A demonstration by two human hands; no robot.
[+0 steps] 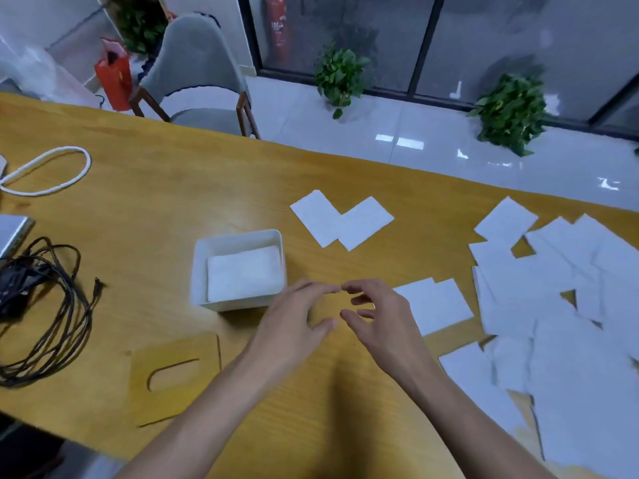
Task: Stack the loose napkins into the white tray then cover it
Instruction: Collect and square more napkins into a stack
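Left hand point(294, 316), right hand point(380, 316): both empty, fingers spread. Risk: napkin pile point(553, 305), at 3 o'clock, easily scattered if brushed; white tray point(204, 271) misloaded.

White tray point(202, 271) sits upright on the worktop, open, with a few napkins point(243, 273) already lying flat inside. The wooden lid point(173, 378) with the rounded slot lies flat just in front of it. Loose napkins point(553, 305) are scattered in an overlapping mess off to the right, plus two more point(340, 219) behind the tray.
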